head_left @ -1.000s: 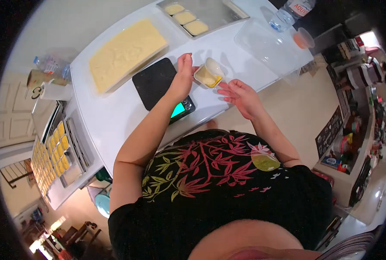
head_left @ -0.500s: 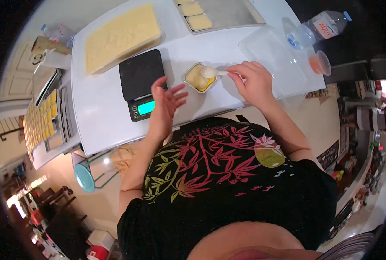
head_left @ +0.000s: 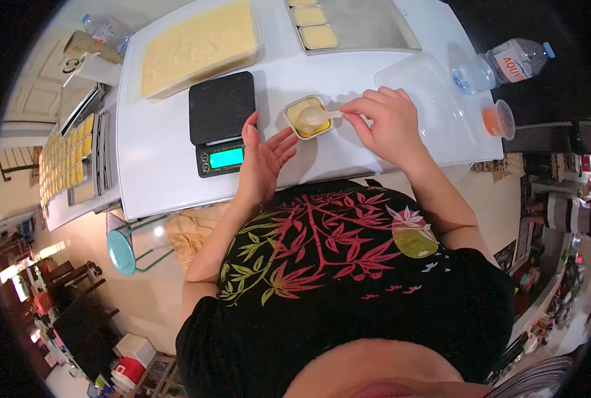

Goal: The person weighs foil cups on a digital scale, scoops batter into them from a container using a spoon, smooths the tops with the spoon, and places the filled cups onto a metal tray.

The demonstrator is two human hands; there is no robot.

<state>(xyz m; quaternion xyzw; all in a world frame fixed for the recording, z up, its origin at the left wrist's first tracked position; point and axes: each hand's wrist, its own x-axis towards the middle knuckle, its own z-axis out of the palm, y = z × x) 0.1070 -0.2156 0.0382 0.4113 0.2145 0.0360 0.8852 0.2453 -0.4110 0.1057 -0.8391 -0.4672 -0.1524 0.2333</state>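
A small square foil cup (head_left: pixel 295 127) with pale cream over a yellow layer stands on the white table. My right hand (head_left: pixel 387 126) pinches the handle of a white plastic spoon (head_left: pixel 316 117), whose bowl rests in the cream. Just left of the cup, my left hand (head_left: pixel 266 159) is open, fingers apart and palm turned toward the cup; whether a fingertip touches its side I cannot tell. Behind that hand sits a black kitchen scale (head_left: pixel 222 109) with a lit green display.
A large tub of pale yellow cream (head_left: pixel 199 46) stands at the back left. A metal tray (head_left: pixel 375 30) holds several filled cups. Clear plastic lid (head_left: pixel 435 106), water bottle (head_left: pixel 508 63) and orange-bottomed cup (head_left: pixel 499 120) are at right. Trays of yellow cups (head_left: pixel 70 159) lie at left.
The spoon's bowl has gone lower into the cream. My left hand has moved right, closer to the cup. The whole view has shifted slightly.
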